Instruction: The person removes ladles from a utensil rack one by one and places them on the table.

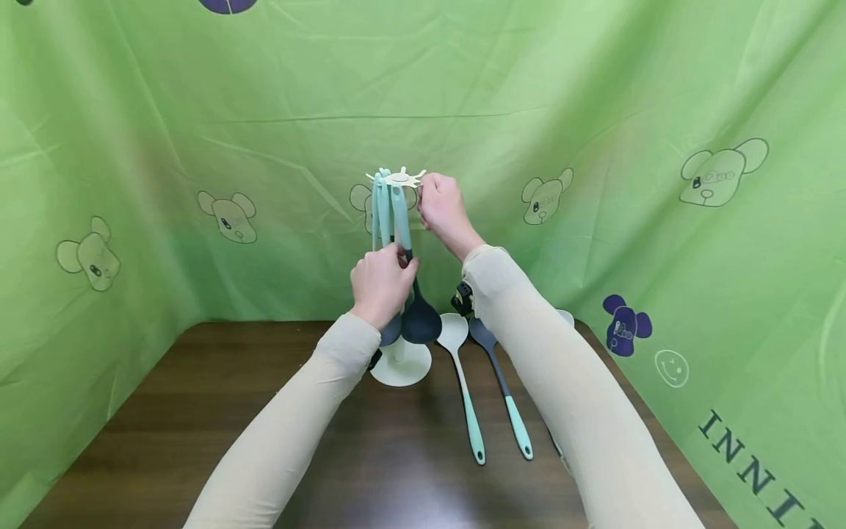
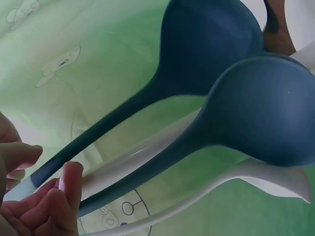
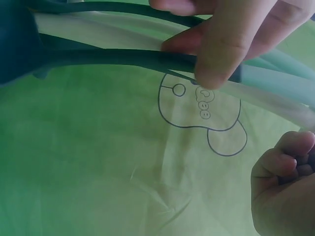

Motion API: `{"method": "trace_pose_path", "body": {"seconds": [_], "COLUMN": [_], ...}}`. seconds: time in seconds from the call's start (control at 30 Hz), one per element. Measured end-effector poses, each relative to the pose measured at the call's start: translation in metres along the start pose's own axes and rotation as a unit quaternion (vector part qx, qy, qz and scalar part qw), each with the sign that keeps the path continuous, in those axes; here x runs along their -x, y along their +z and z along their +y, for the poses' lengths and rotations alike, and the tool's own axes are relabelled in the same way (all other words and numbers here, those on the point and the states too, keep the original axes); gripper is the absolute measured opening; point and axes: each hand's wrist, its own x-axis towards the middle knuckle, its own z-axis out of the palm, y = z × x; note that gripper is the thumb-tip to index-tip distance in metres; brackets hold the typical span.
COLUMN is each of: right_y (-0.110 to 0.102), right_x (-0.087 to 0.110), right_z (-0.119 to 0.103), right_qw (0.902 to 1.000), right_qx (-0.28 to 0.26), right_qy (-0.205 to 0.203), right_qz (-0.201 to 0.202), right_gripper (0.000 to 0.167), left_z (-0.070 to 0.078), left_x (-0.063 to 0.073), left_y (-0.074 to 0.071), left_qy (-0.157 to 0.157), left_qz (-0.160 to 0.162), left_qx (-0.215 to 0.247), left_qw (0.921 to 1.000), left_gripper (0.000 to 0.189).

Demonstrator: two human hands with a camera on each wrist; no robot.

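Note:
A white utensil rack (image 1: pixel 401 178) stands upright on its round base (image 1: pixel 403 371), with several mint-handled utensils hanging at its left and front. My left hand (image 1: pixel 381 285) pinches the dark neck of a navy ladle (image 1: pixel 421 320) at the front; in the right wrist view the thumb lies across the neck, other fingers behind. A second navy ladle (image 2: pixel 266 110) and white utensils hang close by in the left wrist view. My right hand (image 1: pixel 444 209), fingers curled, grips the rack's right edge at the top; in the right wrist view its grip point is partly hidden.
Right of the base, a white spoon-like utensil (image 1: pixel 453 332) and a navy-headed one (image 1: pixel 511 419) lie on the brown table (image 1: pixel 264 411). Another pale utensil (image 1: pixel 565 317) is mostly under my right sleeve. Green cloth (image 1: pixel 297 81) encloses the back and sides.

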Motion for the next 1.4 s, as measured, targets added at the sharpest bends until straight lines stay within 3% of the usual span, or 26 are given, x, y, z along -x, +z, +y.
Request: {"method": "trace_pose_path", "body": {"seconds": [0.2,0.47,0.83,1.2,1.4], "right_y": [-0.002,-0.001,-0.001,-0.003,-0.003], "right_x": [-0.001,0.002,0.002,0.007,0.006], "right_z": [0.001,0.004,0.003,0.005,0.004], "right_qw": [0.9999,0.9999,0.9998,0.9999,0.9999], "right_qx": [0.003,-0.003,-0.013,0.004,0.001], "right_qy": [-0.012,-0.011,-0.017,-0.008,-0.012], "right_qz": [0.003,-0.001,-0.001,-0.005,-0.008], "right_gripper": [0.033,0.033,0.033,0.035,0.037], "left_z": [0.002,0.003,0.014,0.003,-0.011], "left_x": [0.001,0.010,0.019,0.032,0.036], "left_y": [0.004,0.001,-0.020,-0.048,-0.068], "left_qy": [0.005,0.007,0.015,0.043,0.064], "left_qz": [0.002,-0.012,-0.031,-0.038,-0.042], "left_qx": [-0.002,0.066,0.133,0.102,0.053], "left_qw": [1.0000,0.9977,0.9905,0.9931,0.9957], "left_gripper": [0.020,0.018,0.016,0.017,0.017]}}
